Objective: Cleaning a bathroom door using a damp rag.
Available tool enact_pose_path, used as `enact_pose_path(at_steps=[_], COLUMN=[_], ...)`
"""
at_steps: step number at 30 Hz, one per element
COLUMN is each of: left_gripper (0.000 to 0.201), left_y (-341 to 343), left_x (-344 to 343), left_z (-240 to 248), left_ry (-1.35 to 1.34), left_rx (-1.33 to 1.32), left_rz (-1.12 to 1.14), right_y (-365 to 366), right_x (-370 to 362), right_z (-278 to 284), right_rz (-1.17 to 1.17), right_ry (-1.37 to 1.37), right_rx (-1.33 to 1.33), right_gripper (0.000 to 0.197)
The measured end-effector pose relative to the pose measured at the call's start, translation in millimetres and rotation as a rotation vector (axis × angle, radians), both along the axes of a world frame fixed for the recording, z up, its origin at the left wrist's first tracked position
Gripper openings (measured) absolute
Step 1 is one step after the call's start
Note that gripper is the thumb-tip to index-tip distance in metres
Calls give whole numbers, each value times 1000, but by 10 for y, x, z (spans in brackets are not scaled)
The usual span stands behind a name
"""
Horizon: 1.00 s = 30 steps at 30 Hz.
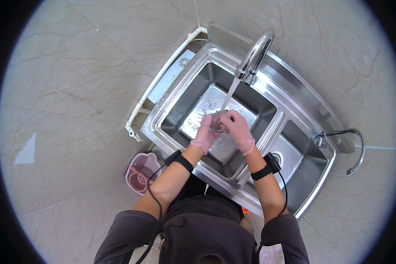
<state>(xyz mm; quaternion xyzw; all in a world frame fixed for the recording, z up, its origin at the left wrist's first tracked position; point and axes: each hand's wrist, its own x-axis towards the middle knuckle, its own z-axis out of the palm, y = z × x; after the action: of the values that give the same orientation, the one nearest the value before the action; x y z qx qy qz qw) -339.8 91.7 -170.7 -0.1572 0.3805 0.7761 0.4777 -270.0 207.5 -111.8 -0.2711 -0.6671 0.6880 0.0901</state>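
Observation:
Over the left basin of the steel sink [193,94], both my hands wear thin pink gloves. Between them is a small see-through round vessel [216,123], which looks like a glass cup; fingers cover much of it. My left hand [205,134] is closed round its left side. On the other side, my right hand [237,130] grips it, fingers curled at the rim. A stream of water [231,93] runs from the curved chrome faucet [255,57] and comes down at the vessel. The basin floor below is wet and shiny.
To the right lies a second basin [310,165] with a drain and a thin curved tap [358,145]. A pink mop bucket [138,171] stands on the floor at the left. White pipe [163,72] runs along the sink's left side. Black cables hang from my wrist straps.

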Motion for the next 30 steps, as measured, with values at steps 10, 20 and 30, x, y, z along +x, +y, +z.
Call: enact_pose_path(at_steps=[10,20,30], left_gripper=[28,42,61], left_y=[65,-173,-417], left_x=[-6,1,105], left_z=[165,453,355], left_ry=[-27,19,138], left_rx=[61,193,-341], left_rz=[-207,-41,-258], right_y=[-49,-248,-309], right_x=[-250,112,-111], right_z=[-371,-705,-70], right_rz=[-148,-79,-366], right_ry=[-347,-534,38], right_rx=[495,-1210,-551], right_gripper=[34,56,42])
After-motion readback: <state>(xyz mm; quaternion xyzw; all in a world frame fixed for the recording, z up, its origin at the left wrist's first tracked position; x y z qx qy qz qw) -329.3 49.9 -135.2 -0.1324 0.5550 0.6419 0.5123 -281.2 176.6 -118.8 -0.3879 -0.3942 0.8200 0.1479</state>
